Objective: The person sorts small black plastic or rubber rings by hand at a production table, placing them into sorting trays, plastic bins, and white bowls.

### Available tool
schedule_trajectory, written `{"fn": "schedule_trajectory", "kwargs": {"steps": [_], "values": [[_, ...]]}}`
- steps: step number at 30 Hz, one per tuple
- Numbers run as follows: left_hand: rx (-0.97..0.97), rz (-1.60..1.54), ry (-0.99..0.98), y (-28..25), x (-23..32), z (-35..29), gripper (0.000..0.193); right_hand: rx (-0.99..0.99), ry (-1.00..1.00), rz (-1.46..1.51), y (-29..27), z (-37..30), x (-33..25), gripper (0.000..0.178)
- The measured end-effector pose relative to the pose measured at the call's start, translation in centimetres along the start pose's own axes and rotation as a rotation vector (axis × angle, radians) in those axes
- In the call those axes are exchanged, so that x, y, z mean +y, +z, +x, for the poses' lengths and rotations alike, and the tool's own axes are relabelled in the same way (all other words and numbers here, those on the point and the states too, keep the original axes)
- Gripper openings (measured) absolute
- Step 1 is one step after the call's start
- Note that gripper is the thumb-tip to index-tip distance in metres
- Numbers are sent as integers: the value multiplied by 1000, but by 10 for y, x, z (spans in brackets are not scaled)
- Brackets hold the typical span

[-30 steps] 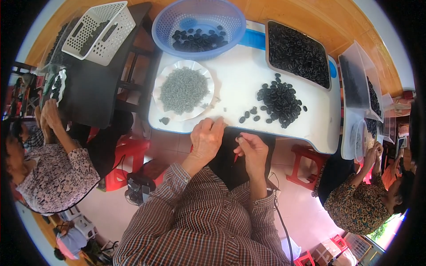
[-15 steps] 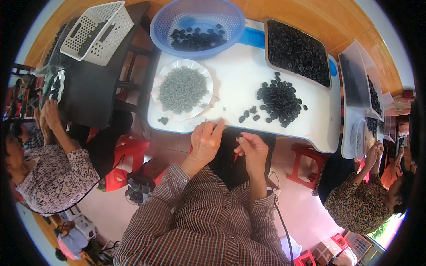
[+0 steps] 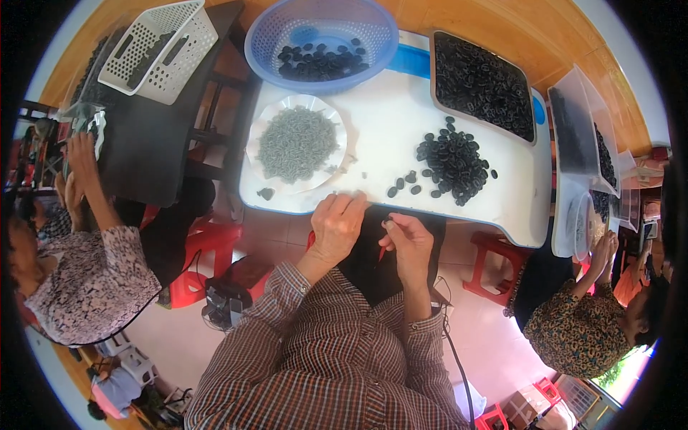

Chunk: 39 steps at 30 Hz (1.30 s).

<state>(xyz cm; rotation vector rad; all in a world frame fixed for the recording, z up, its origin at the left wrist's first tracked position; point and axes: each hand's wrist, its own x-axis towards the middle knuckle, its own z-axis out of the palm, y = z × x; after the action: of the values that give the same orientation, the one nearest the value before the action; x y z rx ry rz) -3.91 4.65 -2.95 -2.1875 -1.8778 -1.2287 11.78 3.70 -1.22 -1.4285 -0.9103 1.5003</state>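
My left hand (image 3: 337,226) rests at the near edge of the white table, its fingers bent and close together. Whatever is under those fingertips is hidden. To its right, just off the edge, my right hand (image 3: 408,245) is closed in a pinch. A thin red tool (image 3: 382,253) pokes out below its fingers, and a tiny pale piece shows at the fingertips. A white fluted plate (image 3: 256,147) holds a heap of small grey pieces (image 3: 297,143). Loose black oval pieces (image 3: 455,165) lie piled to the right, with several strays beside the pile.
Behind stand a blue colander (image 3: 322,84) with black ovals and a tray (image 3: 432,68) full of black pieces. A white basket (image 3: 154,82) sits on the dark table (image 3: 147,158). Co-workers sit left (image 3: 89,287) and right (image 3: 584,330). Red stools (image 3: 494,265) and a cable (image 3: 456,351) are nearby.
My left hand's index finger, stretched along the table edge before, is now drawn in closer to the others. The right hand keeps its pinch. The left co-worker's hand has moved up toward their plate.
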Motion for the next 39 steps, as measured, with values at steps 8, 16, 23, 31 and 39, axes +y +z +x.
{"fn": "schedule_trajectory", "kwargs": {"steps": [8,16,23,31,39], "values": [[-79,-34,-35,-1,3,0,20,8,5,-11,-2,0,0,17],[-66,2,-85,2,3,-2,16,-67,38,158,-9,0,1,17],[-69,-383,-275,-8,7,-2,11,-90,54,271,-9,-4,-6,16],[-253,-1336,-785,-26,15,1,13,-95,-5,242,-5,-12,-18,15],[-311,-1464,-865,-24,15,-3,12,-71,-74,216,2,-22,-30,16]]}}
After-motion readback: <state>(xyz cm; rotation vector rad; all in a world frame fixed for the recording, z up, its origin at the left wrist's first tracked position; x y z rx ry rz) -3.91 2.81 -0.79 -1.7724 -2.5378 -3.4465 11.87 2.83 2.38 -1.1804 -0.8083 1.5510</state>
